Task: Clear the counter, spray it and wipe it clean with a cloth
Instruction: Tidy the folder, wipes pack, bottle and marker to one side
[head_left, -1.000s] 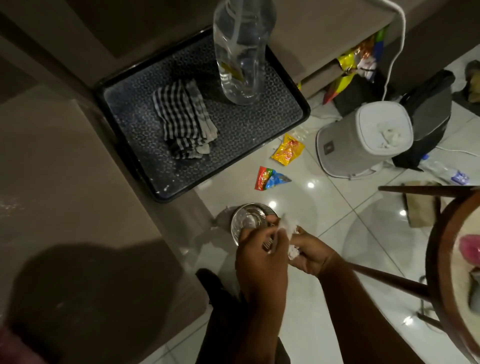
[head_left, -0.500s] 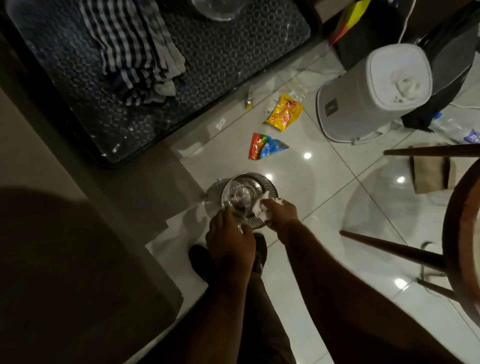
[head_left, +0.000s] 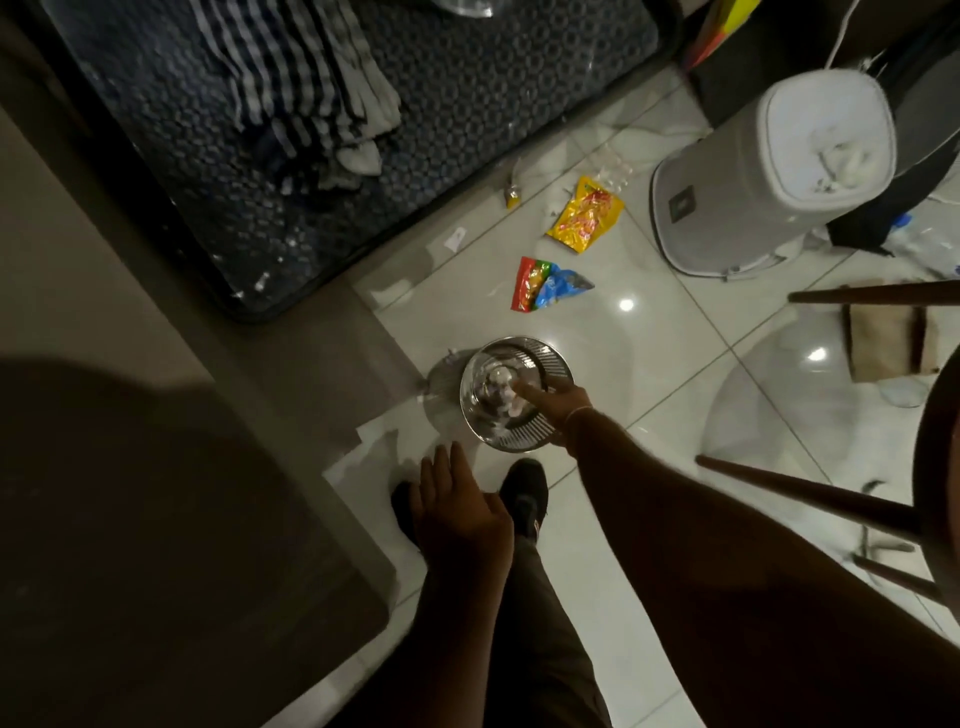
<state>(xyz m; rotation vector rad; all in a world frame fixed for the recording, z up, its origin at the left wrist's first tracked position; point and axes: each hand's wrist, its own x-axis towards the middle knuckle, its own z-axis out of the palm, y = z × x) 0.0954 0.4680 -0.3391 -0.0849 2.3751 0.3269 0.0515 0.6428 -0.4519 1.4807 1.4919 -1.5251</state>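
Note:
A small metal waste bin (head_left: 551, 359) with a clear liner stands on the tiled floor beside the counter (head_left: 78, 249). My right hand (head_left: 558, 402) hovers over its rim, fingers loose and pointing in, holding nothing. Crumpled white paper (head_left: 501, 375) lies inside the bin. My left hand (head_left: 457, 512) is open above my shoes, palm down, apart from the bin. On the counter sits a dark tray (head_left: 467, 130) with a folded checked cloth (head_left: 306, 104). The base of the clear spray bottle (head_left: 462, 6) shows at the top edge.
A yellow wrapper (head_left: 587, 213) and a multicoloured wrapper (head_left: 545, 283) lie on the floor beyond the bin. A white cylindrical appliance (head_left: 769, 171) stands at the right. Dark wooden chair legs (head_left: 805, 493) cross the right side. My black shoes (head_left: 525, 493) are just below the bin.
My right hand has let go of the white paper, which now lies in the bin. My left hand has drawn back from the bin and opened. The view has tilted further down.

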